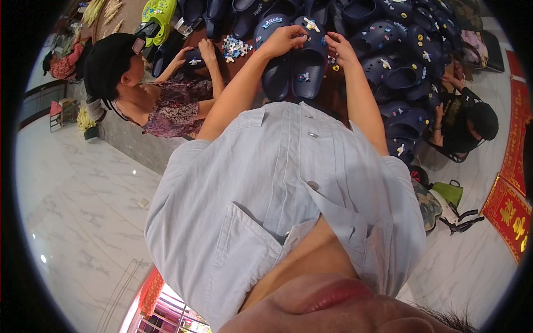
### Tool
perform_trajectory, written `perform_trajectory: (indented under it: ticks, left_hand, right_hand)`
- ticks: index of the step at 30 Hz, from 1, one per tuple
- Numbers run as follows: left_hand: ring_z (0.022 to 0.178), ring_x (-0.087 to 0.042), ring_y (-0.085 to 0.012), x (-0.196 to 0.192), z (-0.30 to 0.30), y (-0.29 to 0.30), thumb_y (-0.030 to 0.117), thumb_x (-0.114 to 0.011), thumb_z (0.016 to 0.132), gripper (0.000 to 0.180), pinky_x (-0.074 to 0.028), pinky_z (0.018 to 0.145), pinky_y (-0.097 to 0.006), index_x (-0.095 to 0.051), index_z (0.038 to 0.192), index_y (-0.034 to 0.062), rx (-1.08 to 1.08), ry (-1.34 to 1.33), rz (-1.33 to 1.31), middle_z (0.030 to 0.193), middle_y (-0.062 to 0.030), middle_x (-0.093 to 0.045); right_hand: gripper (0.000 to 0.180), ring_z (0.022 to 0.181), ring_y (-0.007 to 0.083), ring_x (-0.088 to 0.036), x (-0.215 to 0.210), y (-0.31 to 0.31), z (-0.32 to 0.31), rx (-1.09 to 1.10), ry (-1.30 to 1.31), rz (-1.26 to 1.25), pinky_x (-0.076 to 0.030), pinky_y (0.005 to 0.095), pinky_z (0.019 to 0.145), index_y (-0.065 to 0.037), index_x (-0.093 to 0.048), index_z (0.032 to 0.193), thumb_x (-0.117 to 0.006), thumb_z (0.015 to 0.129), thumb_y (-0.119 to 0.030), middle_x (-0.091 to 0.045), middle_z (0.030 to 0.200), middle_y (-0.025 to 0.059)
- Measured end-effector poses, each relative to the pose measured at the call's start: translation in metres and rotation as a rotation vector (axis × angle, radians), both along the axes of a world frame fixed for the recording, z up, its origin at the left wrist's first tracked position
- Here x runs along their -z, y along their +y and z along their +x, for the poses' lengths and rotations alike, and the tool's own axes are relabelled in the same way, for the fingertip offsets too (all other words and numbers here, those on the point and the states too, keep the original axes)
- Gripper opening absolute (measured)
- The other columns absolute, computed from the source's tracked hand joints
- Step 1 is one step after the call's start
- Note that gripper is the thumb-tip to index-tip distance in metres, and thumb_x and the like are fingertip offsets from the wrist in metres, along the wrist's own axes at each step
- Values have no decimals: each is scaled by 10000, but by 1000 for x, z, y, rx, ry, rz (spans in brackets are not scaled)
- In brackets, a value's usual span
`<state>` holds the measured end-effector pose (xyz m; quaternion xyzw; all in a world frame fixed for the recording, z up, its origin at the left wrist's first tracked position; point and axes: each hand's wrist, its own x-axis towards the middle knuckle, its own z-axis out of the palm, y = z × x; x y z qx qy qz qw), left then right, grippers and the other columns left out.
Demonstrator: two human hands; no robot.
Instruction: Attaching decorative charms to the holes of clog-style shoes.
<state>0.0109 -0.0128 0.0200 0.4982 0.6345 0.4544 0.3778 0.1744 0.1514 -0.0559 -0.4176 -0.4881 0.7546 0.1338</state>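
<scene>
A pair of navy clogs lies in front of me. The left clog carries a blue lettered charm near its toe. The right clog has several small charms, including a white one at the toe. My left hand reaches over the right clog's upper with bent fingers pinched together. Beside that clog's right edge, my right hand has its fingers curled inward. Anything in either hand's fingertips is too small or hidden to name. A few small colourful charms lie just below my right hand.
A pile of white and blue charms sits left of the clogs. Many navy clogs are heaped at the right. A lime-green clog stands at the far left. One person handles a navy clog at left; another sits at right.
</scene>
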Motion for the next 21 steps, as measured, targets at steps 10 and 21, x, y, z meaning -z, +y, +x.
perform_trajectory:
  ticks: [10,21]
  left_hand:
    - [675,-622,-147,12,-1,3,166,-610,919,180,-493,645,-292,-622,1016,14,59,279,-28,773,-90,-654]
    - [704,-654,-322,5,6,3,150,-610,885,167,-489,635,-392,-632,1031,73,79,452,55,802,-175,-661]
  right_hand:
    - [469,895,146,-593,-9,-12,-1,3,91,22,-464,269,737,-70,-545,1250,-735,826,-135,-627,1023,66]
    - [487,797,171,-601,-2,-2,-7,20,35,68,-487,274,673,-59,-536,1166,-791,751,-59,-605,1011,83]
